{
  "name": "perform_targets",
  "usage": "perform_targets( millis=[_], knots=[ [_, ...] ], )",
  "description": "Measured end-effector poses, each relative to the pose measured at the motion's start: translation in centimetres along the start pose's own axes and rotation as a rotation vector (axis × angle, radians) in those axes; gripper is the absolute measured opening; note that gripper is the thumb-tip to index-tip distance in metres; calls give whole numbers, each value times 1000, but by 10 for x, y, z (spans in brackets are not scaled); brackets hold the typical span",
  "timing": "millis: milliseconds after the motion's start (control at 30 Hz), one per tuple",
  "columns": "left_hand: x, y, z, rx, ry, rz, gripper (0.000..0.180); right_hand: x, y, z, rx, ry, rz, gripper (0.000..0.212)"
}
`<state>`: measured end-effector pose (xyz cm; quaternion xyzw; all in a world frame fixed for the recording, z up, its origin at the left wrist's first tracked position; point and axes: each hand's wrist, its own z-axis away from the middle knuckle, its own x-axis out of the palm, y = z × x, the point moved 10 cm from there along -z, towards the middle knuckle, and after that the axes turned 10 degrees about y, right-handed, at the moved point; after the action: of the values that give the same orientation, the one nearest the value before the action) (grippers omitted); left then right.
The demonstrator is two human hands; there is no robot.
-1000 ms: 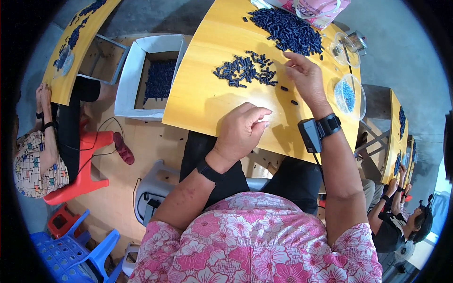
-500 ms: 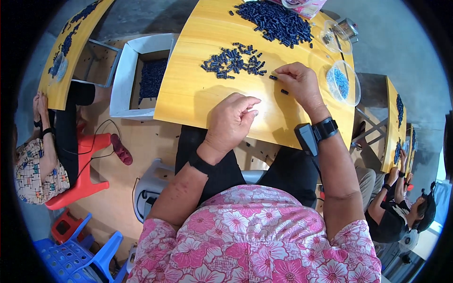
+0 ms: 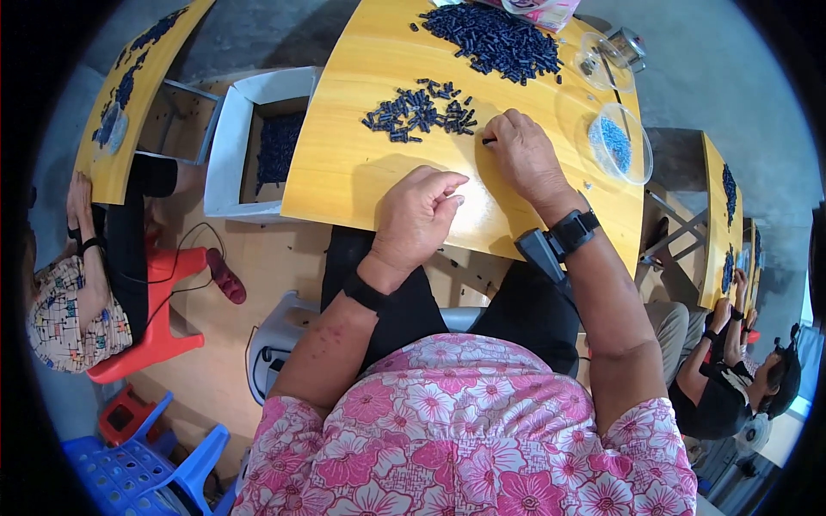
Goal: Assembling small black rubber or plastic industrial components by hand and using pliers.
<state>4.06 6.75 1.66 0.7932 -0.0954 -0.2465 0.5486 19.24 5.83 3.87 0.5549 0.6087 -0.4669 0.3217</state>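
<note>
My right hand [image 3: 527, 156] is over the yellow table [image 3: 335, 159], fingers curled downward. A small black cylindrical piece [image 3: 489, 141] pokes out at its fingertips, apparently pinched there. My left hand [image 3: 416, 215] hovers at the table's near edge, fingers curled and thumb close to the forefinger. Whatever it may hold is too small or hidden to make out. Beyond my hands lies a loose cluster of the same black pieces [image 3: 417, 113]. Farther back is a much larger heap of such pieces [image 3: 492, 41].
On the table's right stand a clear tub of tiny blue parts [image 3: 613, 143] and another clear tub [image 3: 601, 62]. A white box [image 3: 225, 163] holding dark pieces is left of the table. Other people sit at tables on both sides; stools [image 3: 155, 331] stand at left.
My right hand has moved slightly left and turned over the loose pieces beside it; one of the two there is now out of sight. My left hand has barely moved.
</note>
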Motion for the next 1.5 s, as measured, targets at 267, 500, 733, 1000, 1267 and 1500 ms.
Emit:
perform_targets(
  millis=[267, 500, 733, 1000, 1267, 1500],
  knots=[
    [-3, -3, 2, -43, 1, 57, 22, -31, -35, 11, -30, 65, -234, 12],
    [-3, 2, 5, -96, 2, 160, 21, -28, -26, 45, 271, 53, -702, 16],
    [8, -2, 24, -249, 41, 473, 24, -16, -34, 73, 403, 15, -1080, 8],
    [19, 17, 36, -269, -7, 522, 18, -22, -27, 107, 621, 58, -1275, 7],
    [22, 37, 47, -120, 24, 364, 11, -26, -20, 134, 707, 204, -1428, 8],
    [43, 41, 46, -143, -27, 396, 11, -30, -3, 148, 764, 279, -1444, 7]
  ],
)
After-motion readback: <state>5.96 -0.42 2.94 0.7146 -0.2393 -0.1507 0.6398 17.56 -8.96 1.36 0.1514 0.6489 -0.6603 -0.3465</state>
